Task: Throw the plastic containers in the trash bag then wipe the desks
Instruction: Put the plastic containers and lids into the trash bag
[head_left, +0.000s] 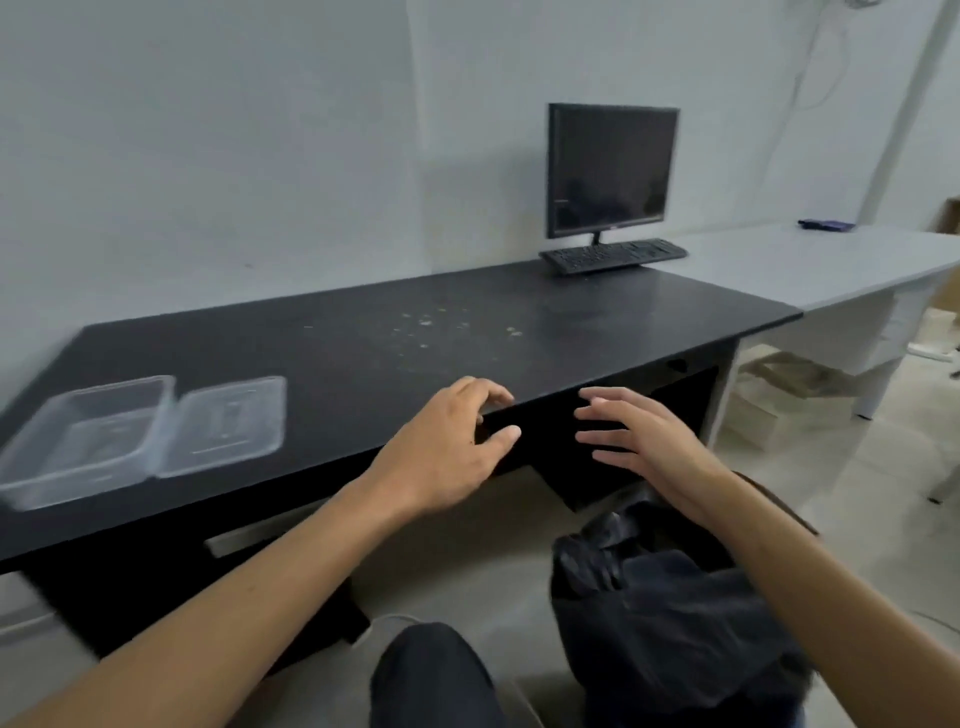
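Observation:
A clear plastic container (85, 441) lies on the left of the black desk (363, 332), with its flat clear lid (226, 423) beside it on the right. My left hand (447, 452) hovers at the desk's front edge with loosely bent fingers and holds nothing. My right hand (644, 441) is in the air just off the edge, fingers spread and empty. A black trash bag (670, 608) sits on the floor below my right forearm. Crumbs (431, 325) dot the middle of the desk.
A dark monitor (610, 169) and keyboard (613, 254) stand at the desk's far right. A white desk (810, 260) adjoins it on the right, with a dark blue cloth (826, 224) at its far end. Cardboard boxes (779, 395) lie on the floor beneath it.

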